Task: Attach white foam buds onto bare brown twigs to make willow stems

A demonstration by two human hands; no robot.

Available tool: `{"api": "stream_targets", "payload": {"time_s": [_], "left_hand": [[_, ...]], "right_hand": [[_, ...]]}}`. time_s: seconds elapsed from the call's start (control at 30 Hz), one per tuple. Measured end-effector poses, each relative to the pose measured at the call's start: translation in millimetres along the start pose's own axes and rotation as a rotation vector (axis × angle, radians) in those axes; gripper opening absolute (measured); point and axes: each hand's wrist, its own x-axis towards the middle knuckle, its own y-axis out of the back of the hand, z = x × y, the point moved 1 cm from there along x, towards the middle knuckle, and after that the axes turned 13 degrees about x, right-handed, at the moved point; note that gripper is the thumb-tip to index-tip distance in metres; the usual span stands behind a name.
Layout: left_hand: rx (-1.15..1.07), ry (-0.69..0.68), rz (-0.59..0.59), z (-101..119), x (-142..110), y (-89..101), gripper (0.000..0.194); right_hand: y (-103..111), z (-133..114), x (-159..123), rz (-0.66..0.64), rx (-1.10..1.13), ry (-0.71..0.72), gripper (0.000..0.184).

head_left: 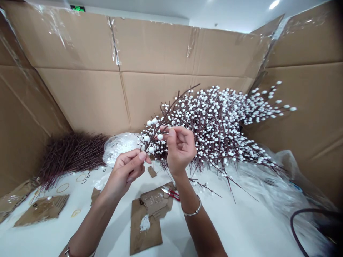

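My left hand pinches the lower end of a dark brown artificial berry branch, which slants up to the right. Several large white berries sit around its lower part. Close by on the right, my right hand is closed, thumb against fingers, at a short side twig of the same branch beside a white berry. Its exact grip is partly hidden. Behind both hands lies a big heap of white-berried branches.
A bundle of bare brown twigs lies at the left, beside a clear bag of white berries. Below my hands are cardboard pieces with a white smear and red-handled snips. Tall cardboard walls enclose the white table.
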Motion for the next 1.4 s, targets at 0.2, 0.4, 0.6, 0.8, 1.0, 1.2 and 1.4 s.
{"api": "stream_targets", "payload": {"time_s": [0.2, 0.4, 0.6, 0.8, 1.0, 1.2, 1.4], "left_hand": [[0.002, 0.005, -0.026, -2.3, -0.2, -0.2, 0.031], [0.008, 0.012, -0.031, -1.2, -0.8, -1.2, 0.031], [0.012, 0.017, -0.014, -1.5, -0.5, -1.1, 0.03], [0.045, -0.012, 0.055, 2.1, 0.9, 2.2, 0.03], [0.287, 0.01, 0.253, 5.4, 1.6, 8.7, 0.032], [0.321, -0.004, 0.267, 4.3, 2.4, 13.5, 0.03], [0.334, 0.013, 0.282, 5.0, 1.7, 11.9, 0.032]], "right_hand": [[-1.2, -5.4, 2.4, 0.024, 0.051, -0.06, 0.009], [-0.9, -5.7, 2.6, 0.01, 0.043, -0.042, 0.009], [0.5, -4.2, 1.9, -0.015, 0.011, -0.038, 0.01], [-1.6, -6.2, 4.9, 0.042, 0.092, -0.12, 0.015], [10.8, -11.5, 25.7, -0.098, 0.253, -0.413, 0.024], [16.3, -23.3, 37.1, -0.168, 0.23, -0.5, 0.035], [12.6, -23.5, 33.0, -0.092, 0.459, -0.752, 0.02]]}}
